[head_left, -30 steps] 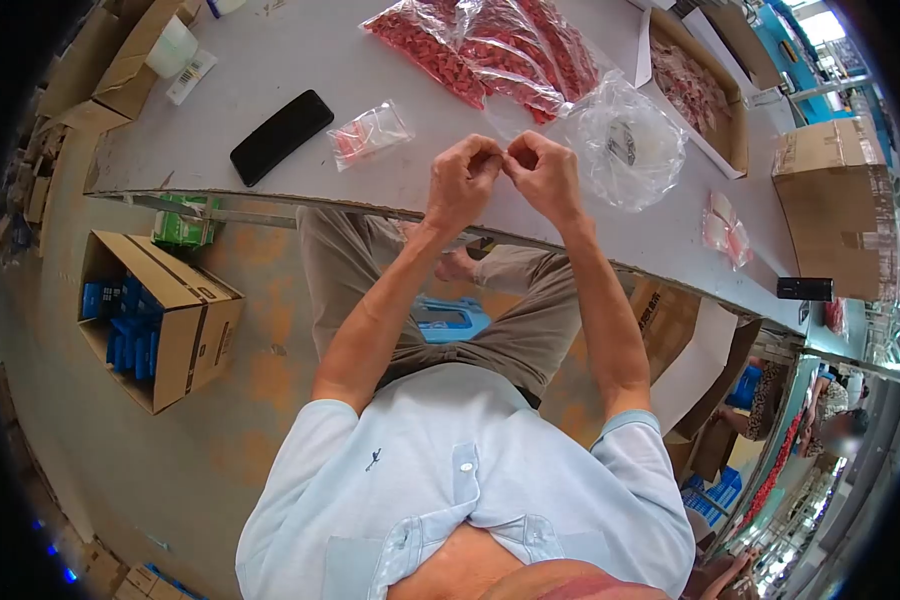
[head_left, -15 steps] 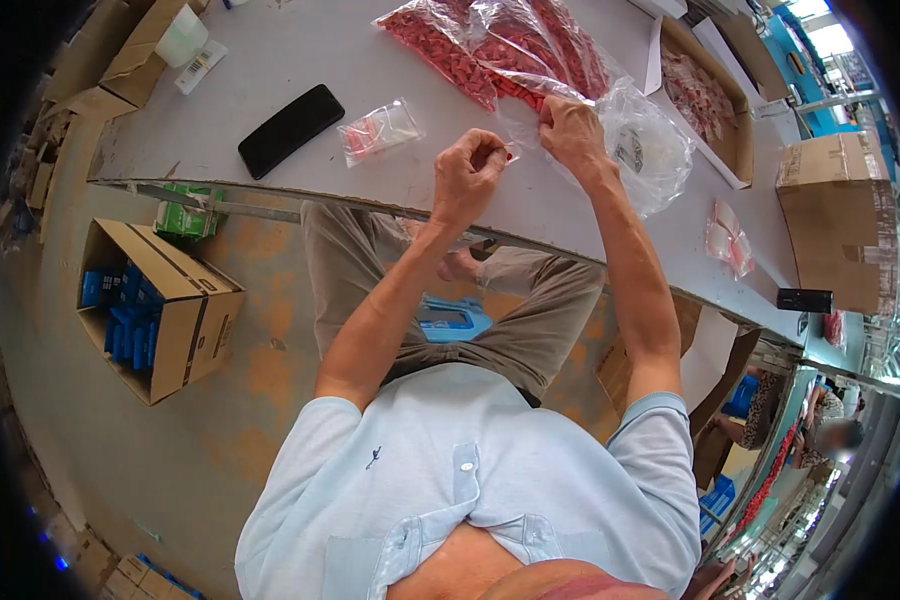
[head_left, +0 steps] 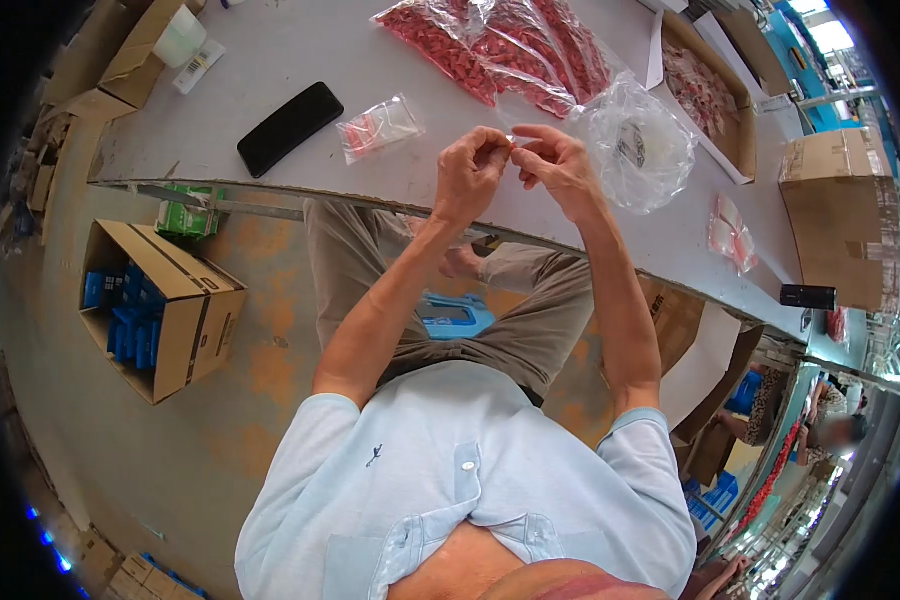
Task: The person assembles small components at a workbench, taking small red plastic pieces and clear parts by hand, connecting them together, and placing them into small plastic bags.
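My left hand is closed in a pinch above the table's front edge; what sits between its fingertips is too small to name. Thumb and forefinger of my right hand meet the left fingertips, pinched on something hidden. Behind both hands lies a large clear bag of small red pieces. Crumpled clear plastic spreads to the right of it. A small clear packet with red and white contents rests to the left of my left hand.
A black phone lies on the grey table. At the right stand an open box of small packets, another packet, a carton and a black object. A carton with blue packs is on the floor.
My right hand has left the bag of red pieces and come down and left to my left hand. Their fingertips now meet. The left hand has barely moved.
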Demonstrator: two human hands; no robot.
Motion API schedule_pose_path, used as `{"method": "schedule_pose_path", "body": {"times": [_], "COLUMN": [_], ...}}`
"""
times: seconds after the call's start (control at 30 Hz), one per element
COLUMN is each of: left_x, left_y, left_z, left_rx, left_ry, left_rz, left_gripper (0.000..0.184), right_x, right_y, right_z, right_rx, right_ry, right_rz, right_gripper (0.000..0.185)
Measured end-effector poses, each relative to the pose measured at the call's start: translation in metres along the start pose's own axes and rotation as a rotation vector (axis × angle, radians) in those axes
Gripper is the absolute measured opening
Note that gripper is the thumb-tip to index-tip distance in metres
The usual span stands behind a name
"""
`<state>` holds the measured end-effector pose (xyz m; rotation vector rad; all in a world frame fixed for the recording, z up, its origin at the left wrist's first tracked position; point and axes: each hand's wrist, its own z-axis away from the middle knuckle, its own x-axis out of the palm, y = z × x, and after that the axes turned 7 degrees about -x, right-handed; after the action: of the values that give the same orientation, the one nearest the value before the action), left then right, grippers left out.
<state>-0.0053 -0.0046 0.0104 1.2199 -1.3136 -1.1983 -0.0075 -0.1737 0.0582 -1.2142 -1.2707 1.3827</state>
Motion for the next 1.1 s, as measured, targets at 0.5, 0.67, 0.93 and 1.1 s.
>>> {"method": "schedule_pose_path", "body": {"times": [0.5, 0.67, 0.93, 1.1], "left_x": [0.006, 0.002, -0.001, -0.001], "left_y": [0.005, 0.008, 0.003, 0.001], "left_z": [0.007, 0.006, 0.001, 0.002], "left_rx": [0.118, -0.039, -0.103, -0.14], "left_ry": [0.118, 0.138, -0.013, -0.059], "left_rz": [-0.231, -0.043, 0.07, 0.057], "left_gripper": [0.009, 0.013, 0.015, 0.015], "right_x": [0.022, -0.005, 0.004, -0.004], "right_y": [-0.006, -0.006, 0.002, 0.013], "right_z": [0.011, 0.026, 0.027, 0.032], "right_rx": [-0.236, -0.148, -0.364, -0.222], "right_ry": [0.206, 0.203, 0.113, 0.172], "right_rz": [0.901, 0.453, 0.503, 0.394], "right_gripper": [0.02, 0.022, 0.017, 0.014]}}
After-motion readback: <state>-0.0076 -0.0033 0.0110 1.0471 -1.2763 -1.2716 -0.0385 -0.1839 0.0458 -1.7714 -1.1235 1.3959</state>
